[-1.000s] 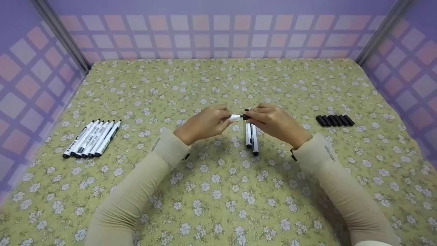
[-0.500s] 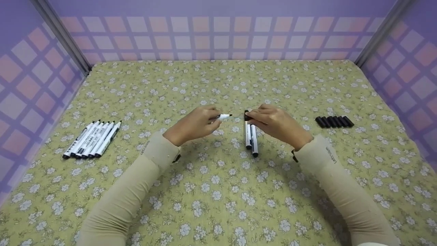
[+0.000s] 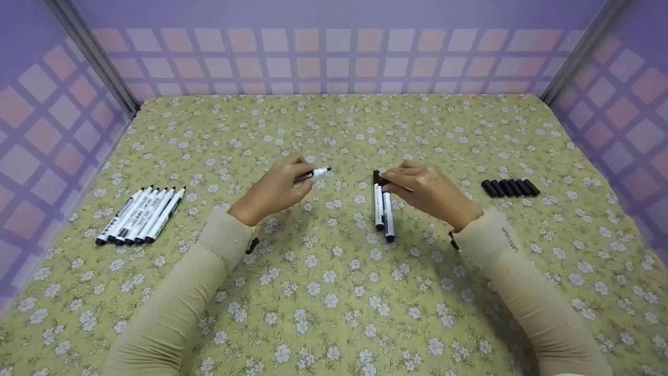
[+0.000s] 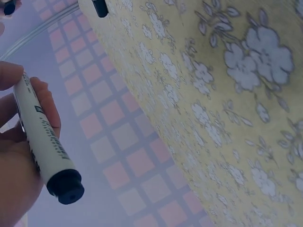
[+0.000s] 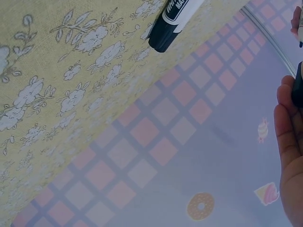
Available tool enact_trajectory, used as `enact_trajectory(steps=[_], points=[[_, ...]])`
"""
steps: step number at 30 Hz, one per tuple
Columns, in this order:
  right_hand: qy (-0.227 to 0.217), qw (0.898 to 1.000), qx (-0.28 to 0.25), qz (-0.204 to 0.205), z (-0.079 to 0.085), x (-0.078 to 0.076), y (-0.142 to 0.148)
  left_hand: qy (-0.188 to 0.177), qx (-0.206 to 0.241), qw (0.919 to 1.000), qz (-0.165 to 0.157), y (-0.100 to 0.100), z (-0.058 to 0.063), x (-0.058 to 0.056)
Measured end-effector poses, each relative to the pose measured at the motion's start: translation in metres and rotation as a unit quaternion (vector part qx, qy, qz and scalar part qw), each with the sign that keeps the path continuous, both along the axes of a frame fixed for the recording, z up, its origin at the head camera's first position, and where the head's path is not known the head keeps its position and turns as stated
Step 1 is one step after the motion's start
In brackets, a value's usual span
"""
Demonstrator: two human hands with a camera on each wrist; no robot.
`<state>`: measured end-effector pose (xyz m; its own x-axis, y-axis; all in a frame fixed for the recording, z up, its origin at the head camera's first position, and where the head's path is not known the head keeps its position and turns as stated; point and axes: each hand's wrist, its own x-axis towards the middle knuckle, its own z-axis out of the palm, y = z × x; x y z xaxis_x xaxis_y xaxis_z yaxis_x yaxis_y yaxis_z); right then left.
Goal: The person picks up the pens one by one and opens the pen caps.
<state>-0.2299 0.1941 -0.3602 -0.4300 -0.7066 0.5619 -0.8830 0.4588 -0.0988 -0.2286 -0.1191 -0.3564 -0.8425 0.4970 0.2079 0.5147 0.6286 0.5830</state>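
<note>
Near the middle of the table, my left hand (image 3: 276,185) grips a white marker (image 3: 319,172), its dark tip bare and pointing right. In the left wrist view the fingers curl round the marker's barrel (image 4: 43,130), with the black end plug facing the camera. My right hand (image 3: 432,193) pinches a black marker cap (image 5: 297,90), mostly hidden by fingers in the head view. Just below and left of that hand, two white markers (image 3: 389,214) lie side by side; at least one has its black cap on.
On the left lies a row of several uncapped white markers (image 3: 141,215), tips away from me. Several black caps (image 3: 510,188) lie lined up on the right. A floral cloth (image 3: 334,292) covers the table, with checkered walls (image 3: 334,57) behind and at both sides.
The marker has come out of the cap between my hands. My left hand has moved left with the marker; my right hand stays nearly in place with the cap.
</note>
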Motion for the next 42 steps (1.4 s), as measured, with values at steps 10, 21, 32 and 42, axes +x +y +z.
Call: enact_trajectory(steps=[10, 21, 32, 42], points=[[0.002, 1.000, 0.005, -0.003, -0.003, -0.002, 0.002, -0.037, 0.025, 0.9965, 0.071, -0.028, -0.001, 0.001], [0.006, 1.000, 0.015, -0.006, -0.004, -0.001, 0.003, -0.057, 0.035, 0.9892, 0.131, -0.063, -0.005, 0.000], [0.001, 1.000, 0.025, -0.018, -0.006, -0.001, 0.005, -0.103, 0.054, 0.9678, 0.224, -0.096, -0.007, 0.003], [-0.004, 0.999, 0.030, -0.022, -0.008, -0.001, 0.007, -0.112, 0.054, 0.9594, 0.253, -0.125, -0.009, 0.008]])
